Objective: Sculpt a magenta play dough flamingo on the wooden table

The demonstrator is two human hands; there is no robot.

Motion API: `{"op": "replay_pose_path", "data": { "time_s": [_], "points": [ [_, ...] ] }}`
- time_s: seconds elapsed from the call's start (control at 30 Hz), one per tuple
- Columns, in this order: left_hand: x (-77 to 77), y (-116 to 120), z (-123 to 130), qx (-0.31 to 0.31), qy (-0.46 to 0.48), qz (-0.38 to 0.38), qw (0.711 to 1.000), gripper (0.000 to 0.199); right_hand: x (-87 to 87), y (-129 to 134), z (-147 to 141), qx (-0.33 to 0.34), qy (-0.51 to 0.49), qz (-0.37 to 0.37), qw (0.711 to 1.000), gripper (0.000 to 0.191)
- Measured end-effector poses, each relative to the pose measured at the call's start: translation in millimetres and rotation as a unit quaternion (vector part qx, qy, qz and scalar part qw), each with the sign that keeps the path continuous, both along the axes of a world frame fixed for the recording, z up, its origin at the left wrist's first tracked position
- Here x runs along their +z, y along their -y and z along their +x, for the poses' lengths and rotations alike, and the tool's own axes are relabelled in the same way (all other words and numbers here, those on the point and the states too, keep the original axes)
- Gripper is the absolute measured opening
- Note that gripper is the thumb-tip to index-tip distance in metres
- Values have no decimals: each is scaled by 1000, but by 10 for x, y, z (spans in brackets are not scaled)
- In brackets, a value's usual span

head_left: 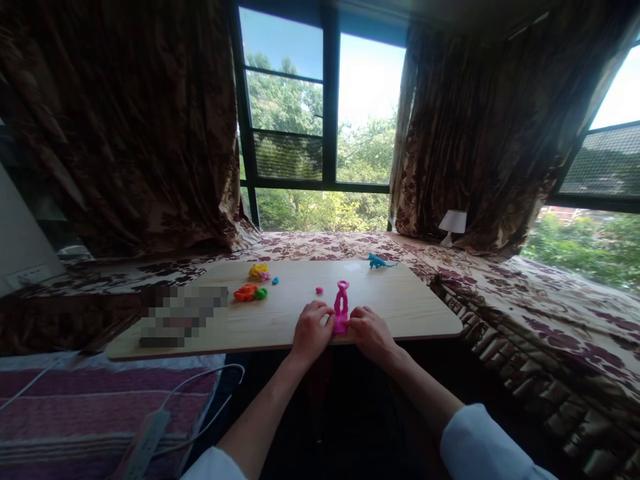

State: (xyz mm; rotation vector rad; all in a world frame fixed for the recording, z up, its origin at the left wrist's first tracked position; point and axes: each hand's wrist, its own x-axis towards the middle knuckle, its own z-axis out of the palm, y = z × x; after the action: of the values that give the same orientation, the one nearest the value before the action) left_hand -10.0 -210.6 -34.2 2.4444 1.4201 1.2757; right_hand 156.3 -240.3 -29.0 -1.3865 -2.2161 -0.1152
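Note:
A bright pink modelling-clay figure point(341, 308) stands upright near the front edge of the table, with a wide base, two strands rising from it and a small loop on top. My left hand point(313, 328) pinches the left side of its base between thumb and fingers. On the opposite side, my right hand point(371, 331) has its curled fingers closed on the base's right edge. Just beyond my left hand lies a small pink clay lump point(319, 291). The fingertips are partly hidden behind the hands.
Clay lumps in orange point(245, 293), green point(261, 293), yellow point(259, 270) and blue point(275, 281) lie left on the wooden table point(295, 323). A blue dinosaur figure point(380, 261) stands at the back right. A blurred-out object point(183, 317) occupies the left end. A power strip point(147, 443) lies lower left.

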Motion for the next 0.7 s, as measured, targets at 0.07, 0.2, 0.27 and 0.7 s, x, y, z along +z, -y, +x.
{"op": "replay_pose_path", "data": {
  "time_s": [0.07,0.2,0.27,0.7],
  "points": [
    [14,110,-20,-46,-25,18,998,23,33,27,-33,-9,34,8,999,25],
    [80,287,-33,-58,-90,24,994,25,101,59,-116,-14,85,13,996,18],
    [119,327,-25,-55,-125,22,990,24,135,64,-145,-18,99,4,995,17],
    [111,342,-56,-46,-101,2,994,25,21,42,-82,4,10,-9,1000,42]
  ]
}}
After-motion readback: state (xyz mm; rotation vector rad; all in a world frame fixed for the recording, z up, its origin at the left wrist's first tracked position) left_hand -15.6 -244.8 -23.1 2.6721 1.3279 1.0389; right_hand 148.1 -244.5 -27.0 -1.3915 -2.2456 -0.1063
